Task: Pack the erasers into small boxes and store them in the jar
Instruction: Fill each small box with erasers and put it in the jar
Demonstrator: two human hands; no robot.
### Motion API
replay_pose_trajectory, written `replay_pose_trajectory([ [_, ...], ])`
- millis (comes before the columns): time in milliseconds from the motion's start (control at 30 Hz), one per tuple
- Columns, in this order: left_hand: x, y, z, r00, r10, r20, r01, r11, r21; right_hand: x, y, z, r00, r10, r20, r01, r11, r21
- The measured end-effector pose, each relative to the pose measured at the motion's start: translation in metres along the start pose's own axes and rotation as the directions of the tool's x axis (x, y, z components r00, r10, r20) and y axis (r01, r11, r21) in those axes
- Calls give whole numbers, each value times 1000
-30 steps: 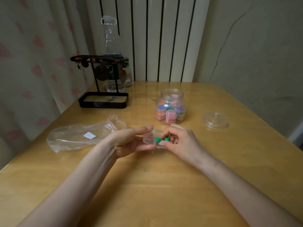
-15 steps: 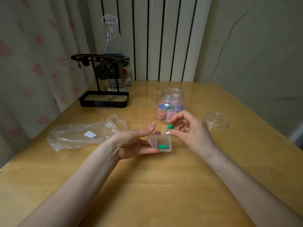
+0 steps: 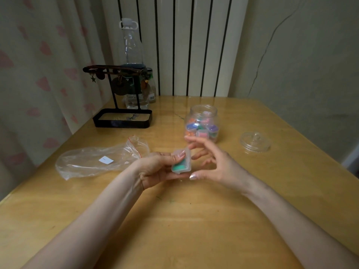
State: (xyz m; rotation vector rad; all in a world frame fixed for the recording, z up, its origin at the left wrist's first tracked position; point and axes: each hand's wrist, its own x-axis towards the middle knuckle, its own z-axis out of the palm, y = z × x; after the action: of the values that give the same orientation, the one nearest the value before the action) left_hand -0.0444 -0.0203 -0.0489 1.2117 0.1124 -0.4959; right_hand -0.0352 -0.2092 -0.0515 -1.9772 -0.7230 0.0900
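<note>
Small box [image 3: 181, 162]: green eraser [image 3: 179, 167] inside.
Left hand [image 3: 157, 169]: pinches it, thumb seemingly pressing it shut.
Right hand [image 3: 215, 164]: fingers spread, holding nothing.

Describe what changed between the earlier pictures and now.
The right hand put its green eraser into the small box and now holds nothing, fingers spread beside it. The box now looks closed. The left hand kept holding the box; jar, jar lid and plastic bag stayed put.
</note>
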Motion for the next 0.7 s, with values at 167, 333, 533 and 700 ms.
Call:
replay_pose_trajectory([
  [167,1,-5,4,968,243,-63,-229,958,172,7,10,22,979,136,-153,-107,977,185],
  [333,1,-11,9,865,501,22,-433,725,535,5,11,16,949,78,-304,-66,997,50],
  [533,1,-14,12,691,723,10,-350,321,880,4,11,19,925,-62,-375,15,992,-127],
  [700,3,-14,10,670,741,47,-337,246,909,7,14,16,941,-26,-337,1,997,-74],
])
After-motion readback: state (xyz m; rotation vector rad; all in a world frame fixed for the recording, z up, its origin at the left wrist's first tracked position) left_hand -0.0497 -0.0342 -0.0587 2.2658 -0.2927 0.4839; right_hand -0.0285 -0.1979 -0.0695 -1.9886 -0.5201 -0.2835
